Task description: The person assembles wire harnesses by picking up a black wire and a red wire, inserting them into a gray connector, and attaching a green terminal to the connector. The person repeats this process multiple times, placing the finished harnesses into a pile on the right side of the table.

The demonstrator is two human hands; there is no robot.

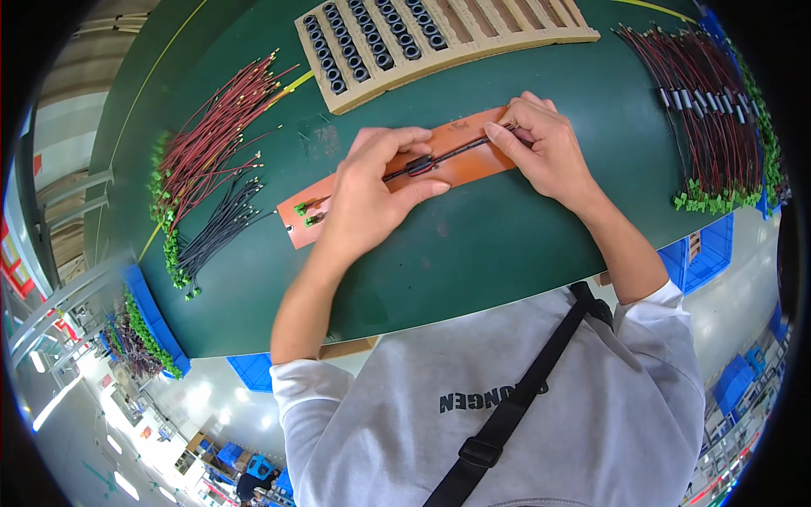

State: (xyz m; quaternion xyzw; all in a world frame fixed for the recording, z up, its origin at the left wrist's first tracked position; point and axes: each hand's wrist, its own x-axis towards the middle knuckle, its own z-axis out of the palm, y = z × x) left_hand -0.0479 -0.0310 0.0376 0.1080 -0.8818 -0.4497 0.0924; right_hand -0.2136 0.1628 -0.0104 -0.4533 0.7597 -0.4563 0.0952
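An orange strip-shaped board (460, 176) lies at a slant on the green table. Along it runs a pair of dark red and black wires (463, 150) with a black cylindrical core (419, 166) around them. Small green connectors (306, 211) sit at the wires' left end. My left hand (372, 182) arches over the wires, thumb and fingers apart on either side of the core; its palm hides part of the wires. My right hand (545, 145) is closed, thumb against fingers, pinching the wires near their right end on the board.
A slotted tan tray (361, 95) with rows of black ring-shaped cores stands at the back. Red wires (207, 127) and black wires (221, 221) with green connectors lie left. Bundled wires with cores (701, 110) lie right. Blue bins (705, 253) stand below the table edge.
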